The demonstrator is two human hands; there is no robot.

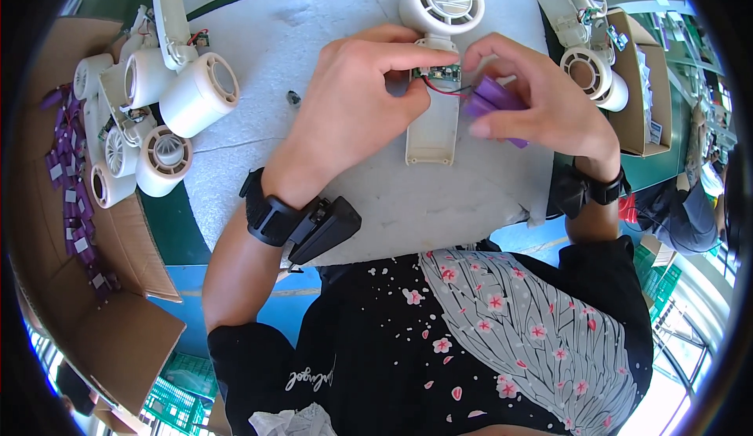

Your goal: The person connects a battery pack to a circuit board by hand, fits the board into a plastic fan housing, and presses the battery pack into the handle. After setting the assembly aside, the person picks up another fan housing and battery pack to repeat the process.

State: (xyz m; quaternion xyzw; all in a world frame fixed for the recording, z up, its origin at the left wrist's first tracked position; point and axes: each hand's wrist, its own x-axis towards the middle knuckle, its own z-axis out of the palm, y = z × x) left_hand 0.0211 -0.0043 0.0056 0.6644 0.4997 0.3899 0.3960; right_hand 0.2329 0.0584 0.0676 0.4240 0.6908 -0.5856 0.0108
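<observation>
A white handheld fan lies on the foam sheet with its round grille away from me and its handle shell open toward me. A small green circuit board sits in the upper part of the handle. My left hand grips the fan at the board, index finger across the board's top edge and thumb at the handle's left side. Just right of the handle, my right hand holds a purple battery pack between fingers and thumb. Red and black wires run from the board to the battery pack.
White foam sheet covers the green table. Several opened fans are piled at left, and more at right. A cardboard box with several purple battery packs stands at far left; another box sits at right.
</observation>
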